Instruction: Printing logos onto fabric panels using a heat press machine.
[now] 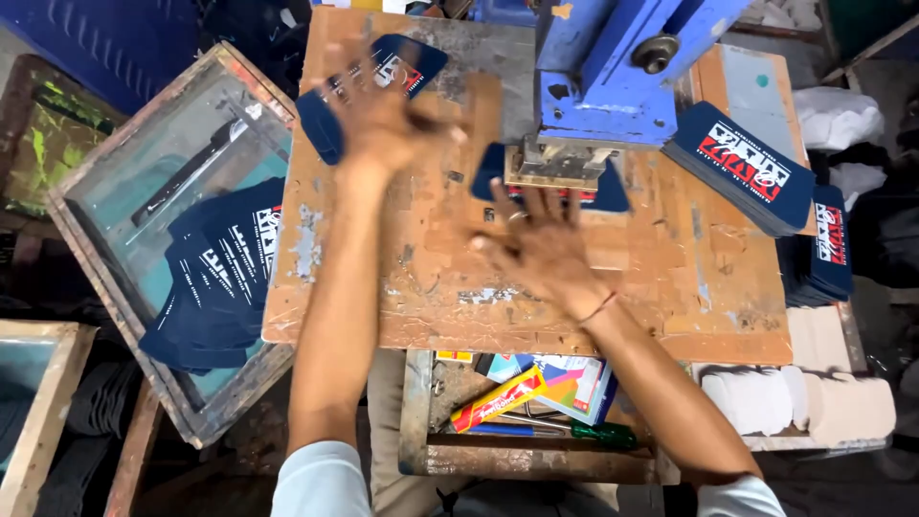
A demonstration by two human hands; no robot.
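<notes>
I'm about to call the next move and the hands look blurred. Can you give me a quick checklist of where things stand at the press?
1. Card seated under the blue press: a dark blue card lies beneath the head; exact alignment cannot tell.
2. Right hand out from under the head: ok, its fingertips are just short of the card.
3. Left hand grip: it is over another card, but motion blur hides any hold; cannot tell.
4. Supply stack on the right of the table: ok, cards present.
5. Tray on the left: ok, it holds a pile of cards.
</notes>
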